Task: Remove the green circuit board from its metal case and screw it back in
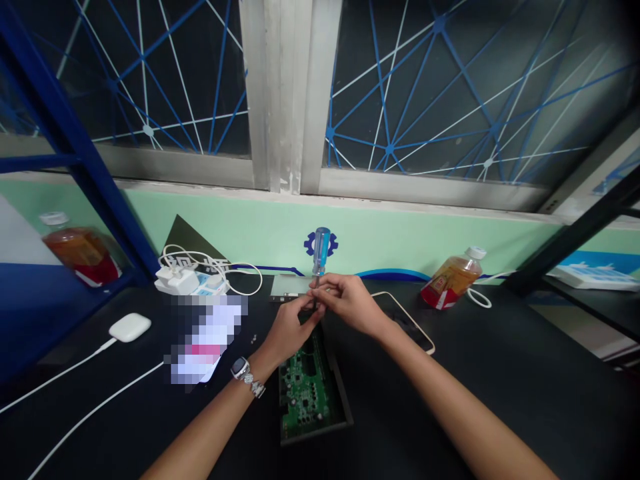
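A screwdriver with a clear blue handle (321, 248) stands nearly upright above the far end of a dark open case. Inside the case lies a green circuit board (305, 393). My right hand (350, 303) pinches the screwdriver's shaft just under the handle. Fingertips of my left hand (293, 327) are closed together at the lower part of the shaft, touching my right fingers; whatever they grip there is too small to make out. The screwdriver's tip is hidden behind my fingers. A silver metal box (287, 287) sits behind my hands.
Left of the case are tiny screws (254, 339), a lit phone (207, 343), a white charging case (130, 327) and a power strip with cables (190, 280). On the right are another phone (400, 320) and a drink bottle (450, 279).
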Tool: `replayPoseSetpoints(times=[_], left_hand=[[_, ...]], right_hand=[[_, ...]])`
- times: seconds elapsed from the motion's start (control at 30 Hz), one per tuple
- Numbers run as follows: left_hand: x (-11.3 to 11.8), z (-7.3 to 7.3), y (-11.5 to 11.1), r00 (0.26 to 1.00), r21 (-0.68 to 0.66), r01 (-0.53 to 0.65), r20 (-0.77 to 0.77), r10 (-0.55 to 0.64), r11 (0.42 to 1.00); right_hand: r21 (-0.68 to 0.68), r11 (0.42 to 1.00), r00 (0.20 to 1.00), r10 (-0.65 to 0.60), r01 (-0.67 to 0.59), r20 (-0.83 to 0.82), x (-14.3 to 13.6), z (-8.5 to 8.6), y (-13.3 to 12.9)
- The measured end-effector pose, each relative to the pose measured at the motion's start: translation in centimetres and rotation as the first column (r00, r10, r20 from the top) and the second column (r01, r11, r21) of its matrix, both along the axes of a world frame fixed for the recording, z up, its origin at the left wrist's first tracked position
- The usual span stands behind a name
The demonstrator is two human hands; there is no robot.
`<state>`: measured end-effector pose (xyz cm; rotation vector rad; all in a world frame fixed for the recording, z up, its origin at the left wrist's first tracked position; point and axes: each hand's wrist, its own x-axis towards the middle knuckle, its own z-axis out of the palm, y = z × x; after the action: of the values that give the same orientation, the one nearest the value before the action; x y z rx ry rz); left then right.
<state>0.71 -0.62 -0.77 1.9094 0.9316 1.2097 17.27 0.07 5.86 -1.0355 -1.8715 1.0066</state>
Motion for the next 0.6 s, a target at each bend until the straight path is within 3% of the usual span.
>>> replayPoseSetpoints(times=[0.27, 0.5, 0.6], left_hand=[[0.5, -0.2, -0.2, 0.977, 0.031, -0.210, 0.050, 0.208, 0.977], [0.5, -0.4, 0.1, 0.977, -0.018, -0.198, 0.079, 0.199, 0.980], [0.3, -0.4, 0.2, 0.983, -0.051, -0.157, 0.089, 0.161, 0.986]], right_hand=[[0.162, 0.961, 0.965, -0.241, 0.223, 0.101, -0.7, -0.7, 0.1], [0.244, 0.908, 0.917, -0.378, 0.341, 0.127, -1.0, -1.4, 0.2], [0.249, 0.916, 0.924, -0.355, 0.314, 0.141, -0.9, -1.0, 0.3]])
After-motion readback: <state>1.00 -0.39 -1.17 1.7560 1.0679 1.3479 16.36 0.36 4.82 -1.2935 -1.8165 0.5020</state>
